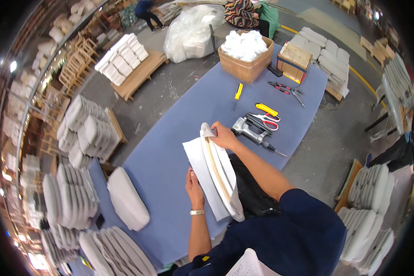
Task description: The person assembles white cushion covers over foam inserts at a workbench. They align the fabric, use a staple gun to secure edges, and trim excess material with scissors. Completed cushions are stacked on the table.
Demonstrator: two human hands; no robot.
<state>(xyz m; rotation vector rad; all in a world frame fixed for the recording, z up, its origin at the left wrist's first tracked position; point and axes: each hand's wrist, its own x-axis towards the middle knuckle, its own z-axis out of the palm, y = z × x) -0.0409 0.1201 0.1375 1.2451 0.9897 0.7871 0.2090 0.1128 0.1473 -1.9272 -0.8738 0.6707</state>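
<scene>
A light grey upholstered pad (pixel 223 177) stands on its long edge at the near side of the blue-grey table, with a tan strip running along its upturned side. A flat white sheet (pixel 200 170) lies against the pad's left side. My right hand (pixel 223 137) is closed around the pad's far end, fingers bent over the fabric. Lower down, my left hand (pixel 194 188), with a metal watch at the wrist, grips the left edge of the sheet; some of its fingers are hidden. Just right of my right hand lies a silver air stapler (pixel 252 132) with a hose.
On the table (pixel 170 133) lie scissors (pixel 267 120), a yellow cutter (pixel 267 109), a screwdriver (pixel 238 95) and pliers (pixel 280 87). A carton of white stuffing (pixel 241 69) stands at the far end. Another grey pad (pixel 126 200) lies left. Stacked pads (pixel 365 184) surround the table; two people work beyond.
</scene>
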